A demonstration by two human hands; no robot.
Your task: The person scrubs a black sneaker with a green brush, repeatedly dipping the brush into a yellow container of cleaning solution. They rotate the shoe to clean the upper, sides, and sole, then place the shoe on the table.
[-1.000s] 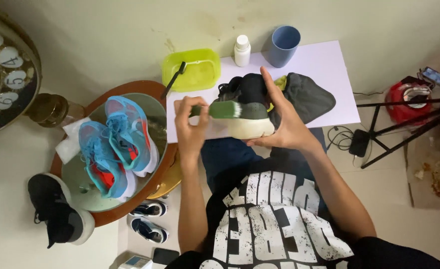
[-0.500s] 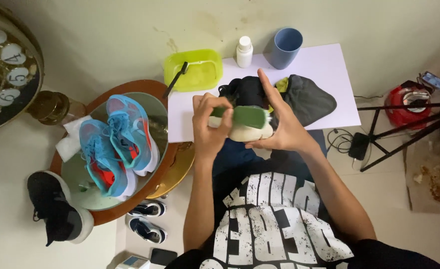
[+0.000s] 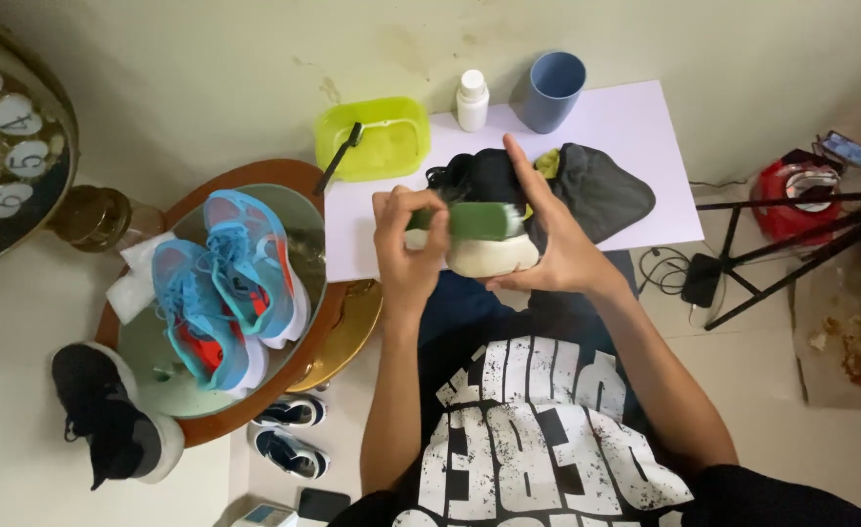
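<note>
The left hand [image 3: 409, 256] is clenching a green brush [image 3: 471, 221] against the black white-soled shoe [image 3: 484, 210], which the right hand [image 3: 552, 256] is cradling at three o'clock.

The left hand [image 3: 409, 256] hides part of the green brush [image 3: 474, 222].

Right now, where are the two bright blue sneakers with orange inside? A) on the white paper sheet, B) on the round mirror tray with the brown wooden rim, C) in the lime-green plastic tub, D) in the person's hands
B: the two bright blue sneakers lie side by side on the round mirror tray, left of the person's hands, not in the tub or on the sheet.
</note>
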